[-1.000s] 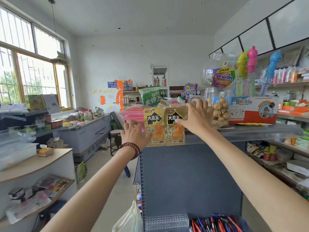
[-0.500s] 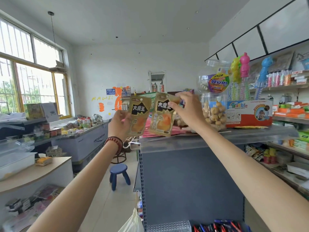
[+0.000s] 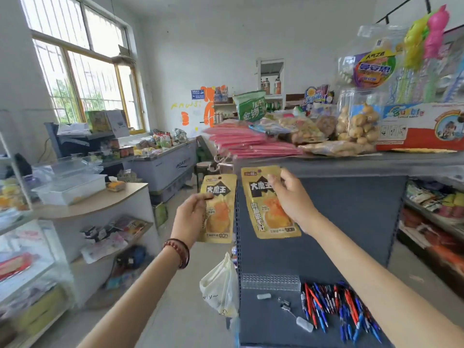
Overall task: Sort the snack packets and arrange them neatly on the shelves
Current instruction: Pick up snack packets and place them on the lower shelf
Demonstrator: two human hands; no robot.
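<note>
Head view: the left hand and right hand are each gripping one yellow snack packet in their fingers, holding both just below the grey shelf top. Sorting appears under way; next, matching packets need a tidy shelf spot.

Two snack packets hang side by side before the shelf unit, one packet in the left hand, the other packet in the right hand. Pens lie on the near lower shelf; a jar stands on the far top shelf.
</note>
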